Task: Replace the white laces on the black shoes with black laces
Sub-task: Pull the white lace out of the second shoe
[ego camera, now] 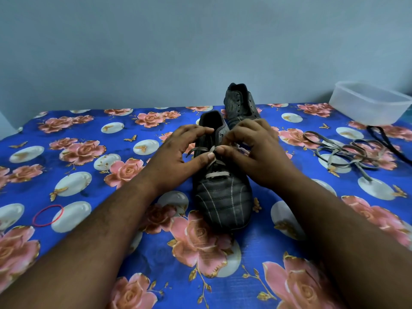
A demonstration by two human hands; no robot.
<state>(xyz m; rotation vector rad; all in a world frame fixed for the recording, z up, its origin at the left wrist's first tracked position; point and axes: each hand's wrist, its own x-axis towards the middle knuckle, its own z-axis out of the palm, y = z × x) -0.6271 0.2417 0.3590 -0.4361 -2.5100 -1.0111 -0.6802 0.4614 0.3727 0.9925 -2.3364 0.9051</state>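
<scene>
The near black leather shoe with pale stitched lines (pixel 223 197) is sitting toe-toward-the-camera on the blue rose-patterned cloth (pixel 89 175). Its white flat lace (pixel 217 174) is crossing the eyelets just below both hands. The left hand (pixel 182 150) is pinching the lace with thumb and fingers; the right hand (pixel 252 148) is pinching it too, thumbs nearly touching. A second black shoe (pixel 242 103) is standing behind, and a loose pale lace (pixel 347 152) is lying well right.
</scene>
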